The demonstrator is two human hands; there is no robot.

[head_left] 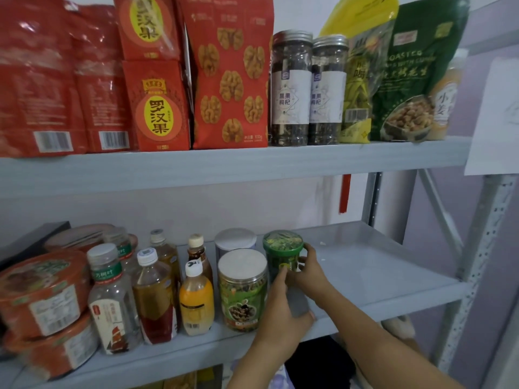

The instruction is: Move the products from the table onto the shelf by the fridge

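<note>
Small round green-lidded plastic jar (283, 255): upright on the lower grey metal shelf (379, 273), mid-depth, just right of a white-lidded clear nut jar (243, 287). Right hand (307, 272): fingers curled round the jar's right side. Left hand (280, 310): forefinger and thumb spread, forefinger tip touching the jar's lower front.

Red box (157, 108) reads 罗汉果; green bag (407, 80) reads ROASTED.

I find passage only over the lower shelf's (379, 272) right half, with jars (243, 290) and bottles (153, 293) packing its left side.
</note>
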